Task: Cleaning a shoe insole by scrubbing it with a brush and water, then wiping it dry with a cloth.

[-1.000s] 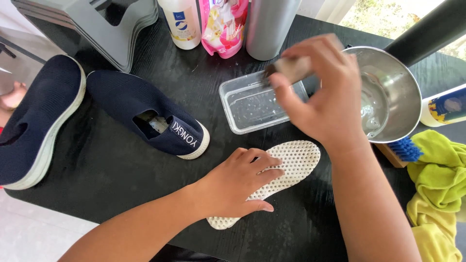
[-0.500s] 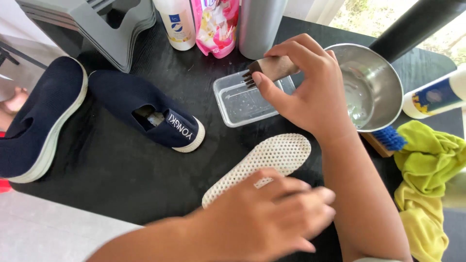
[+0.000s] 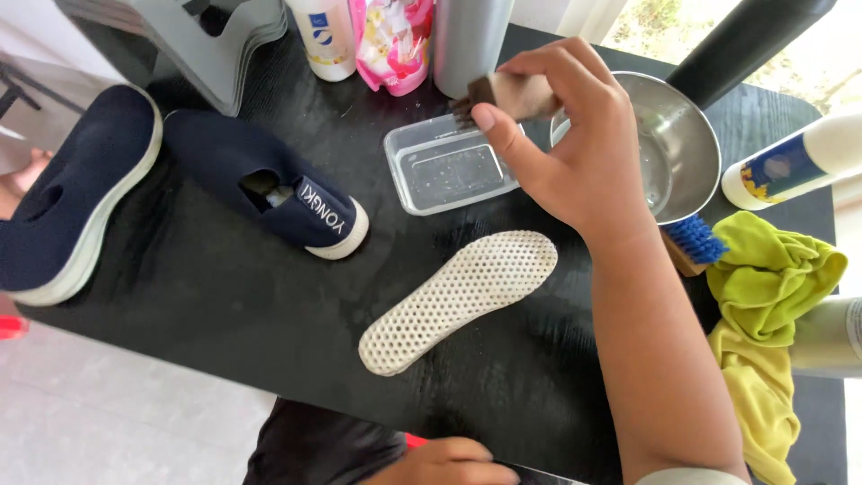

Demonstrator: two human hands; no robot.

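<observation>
Gripping a small wooden brush [image 3: 507, 94] between thumb and curled fingers, right hand [image 3: 579, 144] raised above the far edge of a clear plastic tray [image 3: 449, 166], bristles pointing down toward it; just beside the wrist, a steel bowl [image 3: 687, 148] with a little water, partly hidden by the hand; tucked under the bowl's near rim, a blue-bristled brush [image 3: 693, 241]. Low at the bottom edge of the view, left hand [image 3: 449, 462] drawn in near the body, off the table, fingers loosely curled, grip not clear. Lying flat in the middle of the black table [image 3: 224, 296], a white perforated insole [image 3: 458, 301], angled, touching nothing, bare tabletop all round it. To the left, 2 navy slip-on shoes: 1 shoe [image 3: 269, 193] near the tray, the other shoe [image 3: 72, 207] overhanging the left table edge. Crowding the far edge: a white bottle [image 3: 325, 36], a pink pouch [image 3: 393, 40], a grey cylinder [image 3: 469, 40], a grey stand [image 3: 184, 40]. At the right edge, a yellow-green cloth [image 3: 768, 314] spilling downward, a white tube [image 3: 795, 162] above it. Pale tiled floor [image 3: 117, 404] below the near edge.
</observation>
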